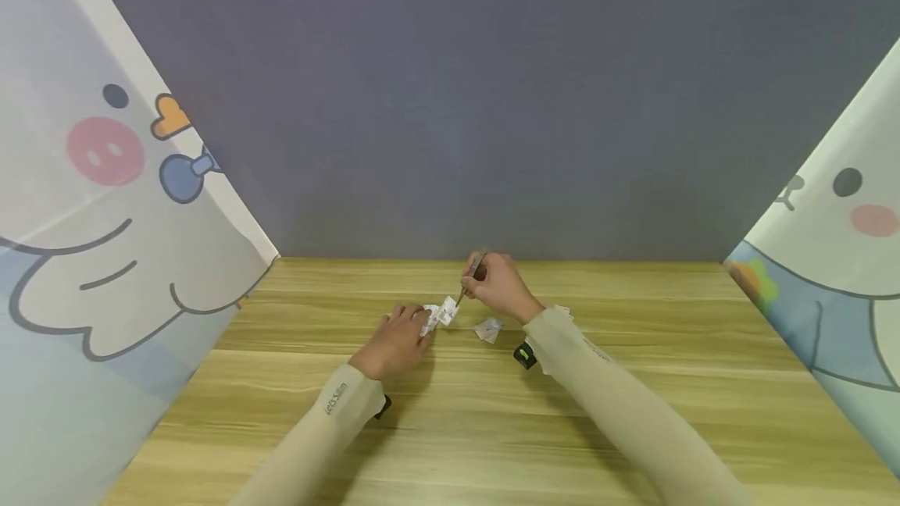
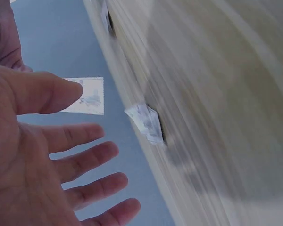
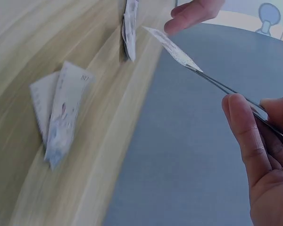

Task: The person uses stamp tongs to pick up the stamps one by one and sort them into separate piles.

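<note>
My right hand (image 1: 498,285) holds slim dark tweezers (image 3: 221,86) between thumb and fingers. Their tips grip one end of a pale postage stamp (image 3: 174,48) with perforated edges, held above the table. The left hand (image 1: 398,340) is beside it, palm and loosely extended fingers showing in the left wrist view. Its thumb overlaps the stamp (image 2: 90,96) there; whether they touch I cannot tell. A small pile of stamps (image 2: 148,123) lies on the table by the left hand. Another few stamps (image 3: 66,113), overlapping, lie below the right hand.
More pale paper pieces (image 1: 565,309) poke out behind the right sleeve, partly hidden. The wood-grain table (image 1: 450,443) meets a grey panel (image 1: 450,115) at its back edge. Cartoon-printed sheets (image 1: 105,256) flank it on both sides.
</note>
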Action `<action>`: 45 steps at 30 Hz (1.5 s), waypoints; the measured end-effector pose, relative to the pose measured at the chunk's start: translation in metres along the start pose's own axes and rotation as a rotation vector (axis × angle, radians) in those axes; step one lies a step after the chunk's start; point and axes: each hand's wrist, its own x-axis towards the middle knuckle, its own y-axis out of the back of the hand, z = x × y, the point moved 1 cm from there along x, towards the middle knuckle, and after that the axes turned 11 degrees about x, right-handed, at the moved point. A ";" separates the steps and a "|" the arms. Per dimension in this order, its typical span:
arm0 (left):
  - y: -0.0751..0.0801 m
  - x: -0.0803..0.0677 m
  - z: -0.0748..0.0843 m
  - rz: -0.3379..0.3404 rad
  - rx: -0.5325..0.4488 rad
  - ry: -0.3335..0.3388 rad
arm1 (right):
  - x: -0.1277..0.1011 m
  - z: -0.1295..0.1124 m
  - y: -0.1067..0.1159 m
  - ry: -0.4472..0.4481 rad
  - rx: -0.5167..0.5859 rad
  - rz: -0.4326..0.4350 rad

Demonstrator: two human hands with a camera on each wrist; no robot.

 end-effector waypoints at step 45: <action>-0.013 0.004 -0.003 -0.105 0.060 0.042 | 0.029 0.027 -0.019 -0.142 -0.050 0.019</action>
